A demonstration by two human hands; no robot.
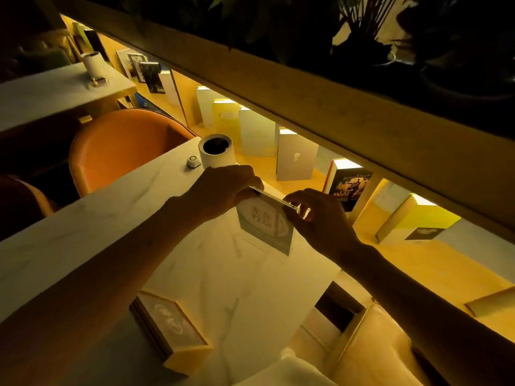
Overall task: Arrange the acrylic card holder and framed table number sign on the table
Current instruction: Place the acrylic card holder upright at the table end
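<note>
Acrylic card holder stands upright on the worktop, approx. mid-surface, toward the far edge beside the lit bookshelf. Printed card inside faces the person; text is blurred, not legible.

Hand status:
- Left hand: clamped on the holder's top left corner, fingers wrapped over the upper edge.
- Right hand: pinched on the top right corner, thumb in front, fingers behind.

Two-corner grip likely serves to keep the thin panel vertical and allow small rotation w/o tipping; the base looks to be touching the surface, though contact can't be confirmed under the dim light.

Framed table number sign lies flat near the person's edge, well apart from the holder, untouched. Judged status: holder placement in progress; sign not yet set up.

Ref. items: white cylindrical container and a small white button-like device sit at the far left corner, near the left hand. Holder probably aligns w/ these. Risk: knocking the container during adjustment.
</note>
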